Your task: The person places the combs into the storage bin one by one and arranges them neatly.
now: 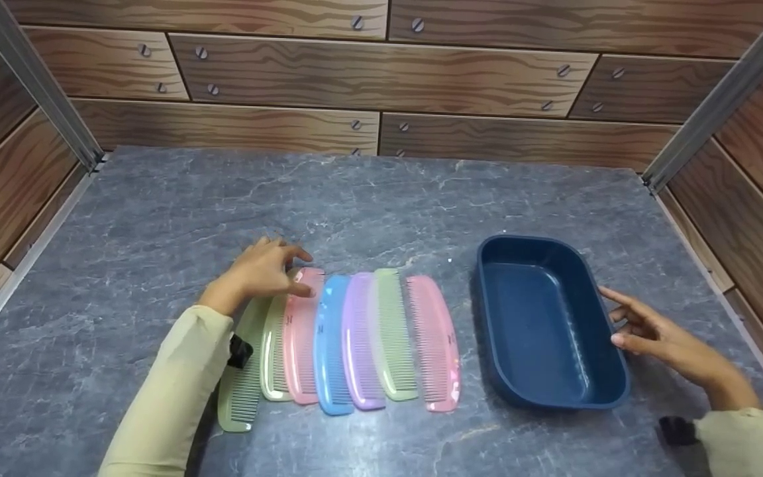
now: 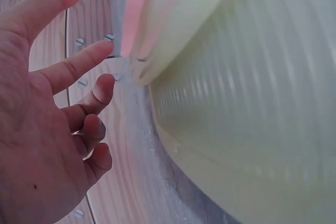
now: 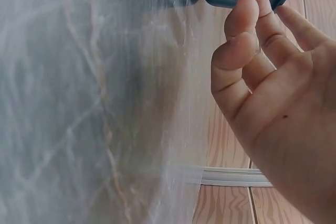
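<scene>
Several combs lie side by side on the grey marbled table. From the left come a green comb (image 1: 239, 394), a second green comb (image 1: 273, 364), a pink comb (image 1: 302, 344), a blue comb (image 1: 332, 344), a purple comb (image 1: 359, 344), another green comb (image 1: 395, 338) and a pink comb (image 1: 438, 344). My left hand (image 1: 259, 270) is over the upper ends of the leftmost combs, thumb and fingers spread, holding nothing. In the left wrist view its fingers stand apart from a green comb (image 2: 236, 108). Beside the blue tray (image 1: 497, 358), my right hand (image 1: 663, 341) has loosely bent fingers at its right wall.
The marbled table (image 1: 381, 205) reaches back to a wood-patterned wall (image 1: 381, 76). Metal posts rise at the back left corner and the back right corner. More wood-patterned panels stand at both sides.
</scene>
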Demonstrator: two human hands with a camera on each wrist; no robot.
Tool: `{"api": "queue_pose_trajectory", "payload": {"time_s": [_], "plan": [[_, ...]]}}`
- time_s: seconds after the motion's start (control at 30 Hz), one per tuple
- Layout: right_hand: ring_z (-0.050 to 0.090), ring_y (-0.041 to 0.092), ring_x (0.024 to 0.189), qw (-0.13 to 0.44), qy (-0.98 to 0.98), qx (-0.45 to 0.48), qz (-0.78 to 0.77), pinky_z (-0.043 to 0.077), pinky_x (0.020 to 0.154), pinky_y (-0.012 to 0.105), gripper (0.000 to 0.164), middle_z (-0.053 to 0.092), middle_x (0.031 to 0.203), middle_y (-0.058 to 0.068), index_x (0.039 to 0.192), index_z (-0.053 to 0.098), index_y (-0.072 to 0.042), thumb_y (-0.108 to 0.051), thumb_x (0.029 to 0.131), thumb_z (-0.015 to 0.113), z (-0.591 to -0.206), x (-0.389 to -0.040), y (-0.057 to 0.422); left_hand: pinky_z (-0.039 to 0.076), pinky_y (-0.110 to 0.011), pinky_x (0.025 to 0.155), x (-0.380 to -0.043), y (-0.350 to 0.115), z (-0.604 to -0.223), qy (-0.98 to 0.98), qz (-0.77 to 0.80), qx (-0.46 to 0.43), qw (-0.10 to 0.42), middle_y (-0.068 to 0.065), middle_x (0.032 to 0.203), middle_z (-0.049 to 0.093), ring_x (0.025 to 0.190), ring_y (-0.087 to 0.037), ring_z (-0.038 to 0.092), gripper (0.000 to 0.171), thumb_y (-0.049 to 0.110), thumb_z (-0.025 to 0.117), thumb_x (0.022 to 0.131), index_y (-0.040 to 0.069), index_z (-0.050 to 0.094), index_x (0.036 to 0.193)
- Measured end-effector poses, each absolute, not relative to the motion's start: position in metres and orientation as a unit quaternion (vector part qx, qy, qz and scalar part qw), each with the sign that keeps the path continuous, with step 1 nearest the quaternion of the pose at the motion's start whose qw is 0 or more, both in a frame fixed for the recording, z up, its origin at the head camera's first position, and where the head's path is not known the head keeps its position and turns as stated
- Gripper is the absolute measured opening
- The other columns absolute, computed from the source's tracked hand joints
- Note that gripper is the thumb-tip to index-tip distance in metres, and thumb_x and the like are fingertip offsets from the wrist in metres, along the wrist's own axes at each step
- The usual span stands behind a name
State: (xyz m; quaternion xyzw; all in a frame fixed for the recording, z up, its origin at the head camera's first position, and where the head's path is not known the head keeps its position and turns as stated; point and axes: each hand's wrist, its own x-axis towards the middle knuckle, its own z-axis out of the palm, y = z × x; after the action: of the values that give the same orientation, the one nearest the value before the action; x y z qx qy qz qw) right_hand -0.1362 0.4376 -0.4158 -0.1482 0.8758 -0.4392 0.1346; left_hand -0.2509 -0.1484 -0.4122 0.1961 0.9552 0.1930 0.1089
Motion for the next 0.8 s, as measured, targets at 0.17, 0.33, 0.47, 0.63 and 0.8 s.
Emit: {"api": "queue_pose_trajectory", "payload": {"time_s": [0.17, 0.33, 0.47, 0.63, 0.8], "plan": [[0.053, 0.012, 0.080, 0.131, 0.860, -0.162, -0.466, 0.044, 0.063, 0.031, 0.065, 0.049, 0.109, -0.002, 0.154, 0.019, -0.011, 0.001, 0.096, 0.047, -0.4187, -0.1375, 0.4367, 0.041, -0.044, 0.084, -0.2516, -0.1495, -0.4166, 0.955, 0.195, 0.189, 0.116, -0.009, 0.104, 0.060, 0.097, -0.027, 0.048, 0.061, 0.049, 0.077, 0.070, 0.017, 0.066, 0.121], [0.049, 0.018, 0.070, 0.132, 0.841, -0.174, -0.495, 0.040, 0.056, 0.035, 0.066, 0.053, 0.104, -0.003, 0.153, 0.019, -0.009, 0.005, 0.095, 0.046, -0.4209, -0.1390, 0.4363, 0.042, -0.051, 0.091, -0.2534, -0.1510, -0.4178, 0.956, 0.201, 0.178, 0.122, -0.011, 0.110, 0.062, 0.105, -0.031, 0.050, 0.060, 0.046, 0.078, 0.069, 0.016, 0.066, 0.120], [0.047, 0.020, 0.069, 0.140, 0.833, -0.172, -0.507, 0.039, 0.057, 0.037, 0.067, 0.052, 0.105, -0.003, 0.154, 0.017, -0.010, 0.006, 0.095, 0.045, -0.4214, -0.1382, 0.4371, 0.042, -0.051, 0.093, -0.2549, -0.1518, -0.4186, 0.954, 0.206, 0.180, 0.127, -0.011, 0.110, 0.064, 0.107, -0.032, 0.052, 0.059, 0.044, 0.078, 0.069, 0.015, 0.066, 0.119], [0.045, 0.023, 0.069, 0.152, 0.827, -0.164, -0.516, 0.039, 0.058, 0.037, 0.067, 0.050, 0.108, -0.002, 0.154, 0.015, -0.010, 0.005, 0.096, 0.044, -0.4223, -0.1382, 0.4373, 0.044, -0.049, 0.092, -0.2550, -0.1534, -0.4195, 0.948, 0.221, 0.184, 0.134, -0.010, 0.107, 0.065, 0.105, -0.030, 0.054, 0.058, 0.040, 0.080, 0.069, 0.013, 0.067, 0.118], [0.043, 0.023, 0.066, 0.157, 0.812, -0.179, -0.532, 0.038, 0.057, 0.039, 0.067, 0.054, 0.104, -0.006, 0.154, 0.012, -0.007, 0.007, 0.096, 0.042, -0.4250, -0.1391, 0.4395, 0.046, -0.045, 0.086, -0.2563, -0.1541, -0.4206, 0.940, 0.245, 0.183, 0.150, -0.010, 0.104, 0.066, 0.096, -0.026, 0.058, 0.059, 0.037, 0.081, 0.070, 0.010, 0.065, 0.120]]}}
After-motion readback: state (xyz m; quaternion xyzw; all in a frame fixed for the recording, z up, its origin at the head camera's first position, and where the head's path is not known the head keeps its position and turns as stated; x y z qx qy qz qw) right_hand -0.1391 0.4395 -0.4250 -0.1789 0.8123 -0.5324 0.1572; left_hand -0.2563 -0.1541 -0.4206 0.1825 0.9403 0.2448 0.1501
